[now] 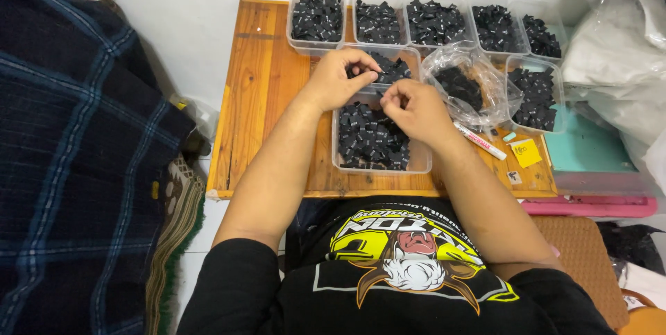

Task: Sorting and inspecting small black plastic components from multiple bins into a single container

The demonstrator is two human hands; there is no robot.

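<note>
My left hand (338, 78) hovers over a clear plastic tub (411, 55) of small black folded labels, its fingers pinched at the tub's near edge on what looks like one black piece. My right hand (415, 108) is curled just beside it, fingertips closed on small black pieces above a nearer clear tub (419, 164) full of the same black labels. Both hands almost touch over the low wooden table (260, 92).
Several more clear tubs (317, 17) of black labels line the table's far edge. A crumpled clear bag (463, 82) of labels, a white marker (480, 141) and a yellow note (526, 152) lie to the right. A dark plaid cloth (76, 155) covers the left; white plastic bags (617, 44) pile at right.
</note>
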